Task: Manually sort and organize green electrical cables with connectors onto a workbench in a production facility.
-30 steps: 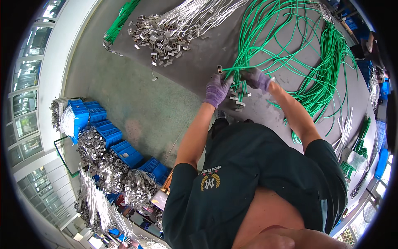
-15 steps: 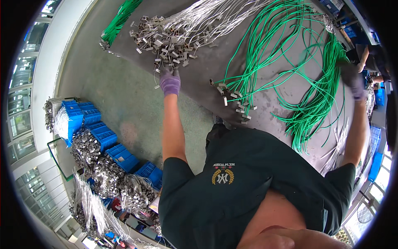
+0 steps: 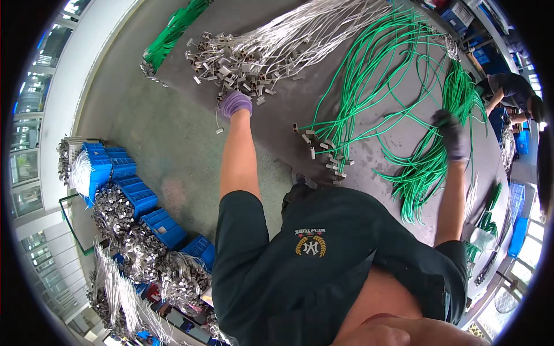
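Note:
My left hand (image 3: 235,104), in a purple glove, is at the near edge of a heap of small metal end pieces (image 3: 231,63) on thin silvery-white cables. Its fingers curl down among them, and what they grip is hidden. One cable end with a metal block (image 3: 219,131) hangs beside that hand. My right hand (image 3: 452,137), dark-gloved, is over a thick bundle of green cables (image 3: 424,173); its dark fingers are hard to make out against them. Between my hands, loose green cables (image 3: 352,86) spread over the grey table (image 3: 283,121), their metal ends (image 3: 326,150) toward me.
Another green bundle (image 3: 170,40) lies at the far left corner. Blue crates (image 3: 135,193) and heaps of metal-ended cables (image 3: 138,242) stand at the left. Another person (image 3: 511,92) bends over at the far right. More green cables (image 3: 489,219) lie by my right elbow.
My right hand has swung left and down onto the green bundle. The left hand has moved slightly forward, its fingers now bent down into the metal ends. The other person shows more fully.

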`<state>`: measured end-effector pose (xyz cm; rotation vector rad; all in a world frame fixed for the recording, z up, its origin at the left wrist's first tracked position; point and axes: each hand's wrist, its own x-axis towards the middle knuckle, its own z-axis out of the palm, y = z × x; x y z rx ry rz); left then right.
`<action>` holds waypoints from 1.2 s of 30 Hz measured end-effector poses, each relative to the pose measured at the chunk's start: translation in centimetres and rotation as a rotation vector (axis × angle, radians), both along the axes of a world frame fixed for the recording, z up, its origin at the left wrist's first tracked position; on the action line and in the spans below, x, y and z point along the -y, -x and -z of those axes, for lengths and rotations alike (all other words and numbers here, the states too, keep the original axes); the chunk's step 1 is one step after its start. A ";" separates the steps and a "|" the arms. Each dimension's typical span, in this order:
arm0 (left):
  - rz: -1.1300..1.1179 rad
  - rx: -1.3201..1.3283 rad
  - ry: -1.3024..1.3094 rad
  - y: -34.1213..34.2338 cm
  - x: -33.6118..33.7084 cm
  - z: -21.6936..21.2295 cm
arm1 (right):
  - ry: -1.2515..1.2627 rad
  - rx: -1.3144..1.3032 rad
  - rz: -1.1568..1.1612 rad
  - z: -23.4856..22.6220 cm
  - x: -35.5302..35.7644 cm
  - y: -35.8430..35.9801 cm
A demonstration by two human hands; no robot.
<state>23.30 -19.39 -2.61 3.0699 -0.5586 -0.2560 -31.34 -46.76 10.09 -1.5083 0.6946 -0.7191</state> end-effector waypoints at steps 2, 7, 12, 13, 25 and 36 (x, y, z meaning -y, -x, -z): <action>0.038 -0.026 -0.043 -0.2 0.3 0.8 | -0.098 0.017 -0.143 3.0 -4.8 -2.8; 0.052 0.097 -0.044 0.2 -0.4 2.2 | -0.398 -0.024 -0.099 7.9 -10.9 -4.1; 0.085 -0.007 -0.171 0.8 0.2 0.3 | -0.194 -0.251 -0.068 7.4 -12.5 -2.5; 0.040 -0.036 -0.145 0.4 0.1 0.4 | -0.196 -0.297 -0.061 7.1 -12.2 -2.0; -0.111 -0.659 0.479 -11.0 -4.2 7.6 | -0.505 0.079 0.077 7.8 -11.5 1.3; -0.382 -1.036 1.229 7.7 -12.6 0.5 | -0.556 -0.139 -0.119 6.1 -10.9 -7.3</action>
